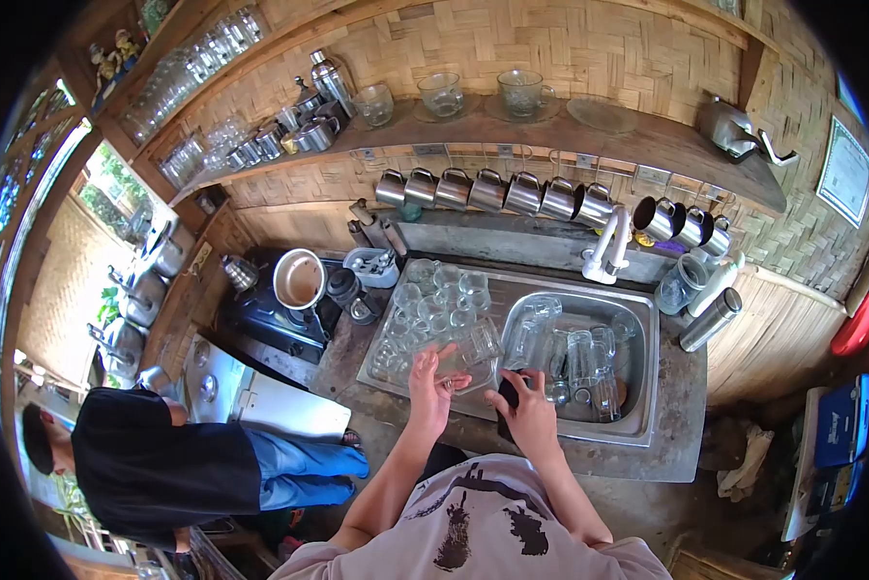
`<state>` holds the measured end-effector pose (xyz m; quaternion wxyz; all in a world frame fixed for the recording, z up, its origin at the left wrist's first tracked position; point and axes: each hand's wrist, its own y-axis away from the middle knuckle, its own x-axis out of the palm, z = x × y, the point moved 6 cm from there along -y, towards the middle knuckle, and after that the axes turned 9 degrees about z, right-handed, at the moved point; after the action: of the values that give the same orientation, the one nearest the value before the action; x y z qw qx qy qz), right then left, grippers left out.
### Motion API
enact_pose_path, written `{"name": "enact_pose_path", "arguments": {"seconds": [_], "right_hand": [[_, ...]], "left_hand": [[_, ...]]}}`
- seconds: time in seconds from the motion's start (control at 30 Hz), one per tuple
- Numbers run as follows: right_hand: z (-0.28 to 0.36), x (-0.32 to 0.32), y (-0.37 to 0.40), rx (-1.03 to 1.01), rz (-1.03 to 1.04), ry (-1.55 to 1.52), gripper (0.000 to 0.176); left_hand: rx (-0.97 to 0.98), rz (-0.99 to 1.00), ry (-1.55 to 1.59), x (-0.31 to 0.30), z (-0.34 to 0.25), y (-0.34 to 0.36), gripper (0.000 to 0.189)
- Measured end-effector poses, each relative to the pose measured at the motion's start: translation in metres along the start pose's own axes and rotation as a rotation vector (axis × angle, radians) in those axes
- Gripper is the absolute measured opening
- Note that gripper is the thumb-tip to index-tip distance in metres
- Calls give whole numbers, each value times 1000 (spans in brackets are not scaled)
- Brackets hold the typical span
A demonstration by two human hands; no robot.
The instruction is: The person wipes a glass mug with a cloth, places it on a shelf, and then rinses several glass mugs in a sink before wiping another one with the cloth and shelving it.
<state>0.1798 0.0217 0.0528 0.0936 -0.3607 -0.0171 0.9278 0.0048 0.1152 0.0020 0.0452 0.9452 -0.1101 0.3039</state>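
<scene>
My left hand (430, 394) is over the front edge of the steel drainboard, palm turned up and fingers apart, with nothing gripped in it. Just beyond its fingertips a clear glass mug (483, 340) lies on its side. My right hand (531, 418) is closed around a dark, flat, phone-like object (508, 404) at the near left corner of the sink. Inside the steel sink (651, 387) lie several clear glass mugs (581, 360). Upturned glasses (434, 311) crowd the drainboard (365, 372) on the left.
A white faucet (608, 246) rises behind the sink. Steel mugs (487, 191) hang below the wooden shelf (637, 145). A steel flask (713, 319) stands at right. Left are a pot (300, 278) on the stove and a person (163, 464) in black.
</scene>
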Motion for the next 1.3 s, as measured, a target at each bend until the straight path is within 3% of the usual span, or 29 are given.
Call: {"name": "enact_pose_path", "arguments": {"seconds": [0.1,0.13,0.23,0.3,0.43,0.57,0.77,0.8,0.93,1.03,1.13,1.27,1.3], "right_hand": [[4,1,-8,-37,-38,-330,34],[-11,19,-16,-44,-40,-541,25],[-24,39,-21,-83,40,-884,18],[-23,43,-17,-29,72,-935,18],[-5,36,-15,-24,152,-988,18],[17,11,-25,-156,58,-870,19],[64,-42,-47,-278,162,-664,20],[74,-47,-49,-317,173,-616,19],[115,-56,-63,-415,219,-523,17],[151,-62,-76,-454,172,-444,15],[199,-76,-95,-537,83,-351,13],[273,-94,-128,-591,-10,-398,12],[296,-101,-137,-630,-42,-326,13]], "left_hand": [[41,-2,58,3,1,6,41],[-5,-1,57,4,4,9,41],[-47,-6,78,4,10,15,39],[-2,-11,113,3,15,16,36],[58,38,37,19,-4,20,35],[93,170,-11,33,-27,20,38],[269,512,-353,26,-74,5,66],[228,543,-578,35,-98,6,76],[431,542,-990,54,-162,10,83],[559,427,-1220,58,-210,5,72],[821,422,-1034,51,-254,-9,58],[831,233,-617,-17,-281,-50,23],[782,217,-626,-29,-292,-62,22]]}}
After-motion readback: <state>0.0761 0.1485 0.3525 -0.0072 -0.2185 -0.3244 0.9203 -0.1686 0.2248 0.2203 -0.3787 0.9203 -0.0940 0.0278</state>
